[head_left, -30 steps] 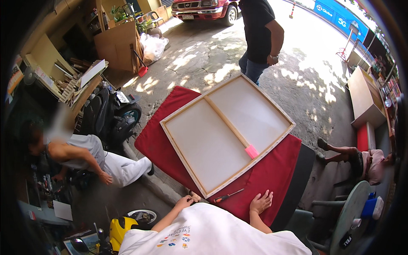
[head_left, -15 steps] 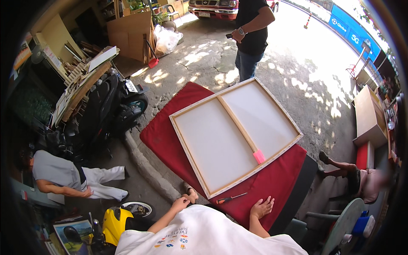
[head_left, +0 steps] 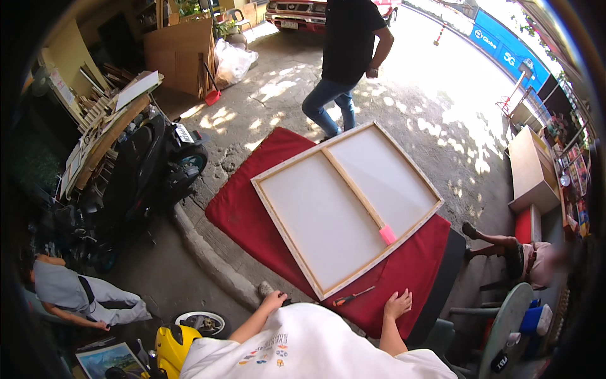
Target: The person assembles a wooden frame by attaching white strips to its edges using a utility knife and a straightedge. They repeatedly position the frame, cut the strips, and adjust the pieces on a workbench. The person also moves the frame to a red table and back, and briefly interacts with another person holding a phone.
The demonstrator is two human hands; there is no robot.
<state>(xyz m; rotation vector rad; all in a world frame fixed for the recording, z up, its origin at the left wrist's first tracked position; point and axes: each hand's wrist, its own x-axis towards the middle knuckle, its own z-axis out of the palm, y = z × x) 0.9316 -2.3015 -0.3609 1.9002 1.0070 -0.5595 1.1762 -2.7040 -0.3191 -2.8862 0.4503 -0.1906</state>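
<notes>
A canvas stretched on a wooden frame (head_left: 322, 237) lies face down on a red cloth-covered table (head_left: 252, 208). Its wooden crossbar (head_left: 353, 189) runs across the back, and a pink patch (head_left: 387, 235) covers the bar's near end. A screwdriver (head_left: 353, 295) with an orange and black handle rests on the cloth beside the frame's near corner. My right hand (head_left: 398, 305) is over the cloth right of the screwdriver, fingers apart and holding nothing. Left of the frame's near corner, my left hand (head_left: 274, 300) is curled closed; what it may hold is hidden.
A person in a black shirt (head_left: 350, 50) stands beyond the table. Another in grey (head_left: 63, 284) is at the left, one more sits at the right (head_left: 536, 262). A black motorcycle (head_left: 139, 164), a yellow one (head_left: 173, 344), a concrete curb (head_left: 208, 252) and a green chair (head_left: 505, 331) surround the table.
The person in black has stepped left, arm lowered and bent behind. The person at the left has leaned back lower. My view has shifted slightly; canvas and screwdriver lie as before.
</notes>
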